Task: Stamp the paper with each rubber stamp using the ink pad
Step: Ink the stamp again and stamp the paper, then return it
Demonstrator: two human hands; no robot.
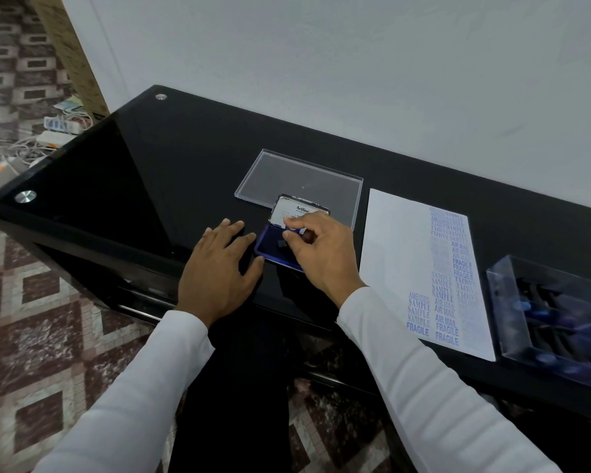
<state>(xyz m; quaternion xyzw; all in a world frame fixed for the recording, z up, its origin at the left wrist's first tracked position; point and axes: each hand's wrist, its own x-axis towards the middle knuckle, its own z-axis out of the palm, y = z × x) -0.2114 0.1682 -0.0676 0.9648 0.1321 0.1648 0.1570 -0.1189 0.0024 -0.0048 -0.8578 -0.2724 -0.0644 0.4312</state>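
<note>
Head view: rubber stamp [302, 234] being inked on the ink pad [273, 245], near the table's [157, 158] front edge.
Right hand [316, 256] is pinching the light, rigid stamp by its handle; left hand [219, 268], fingers spread flat, is steadying the pad; paper [394, 254] is lying just right.

The raised lid of the ink pad [296, 209], just beyond the fingertips of the right hand [316, 249], carries a white label with the brand name "Artline" in black; the smaller print below it is too small to read. To the right of those fingers, the white paper [394, 254] is covered with blue stamped words in columns: "AMENDED", "SAMPLE", "AIR MAIL" and "FRAGILE", repeated many times, some faded or upside down
</note>
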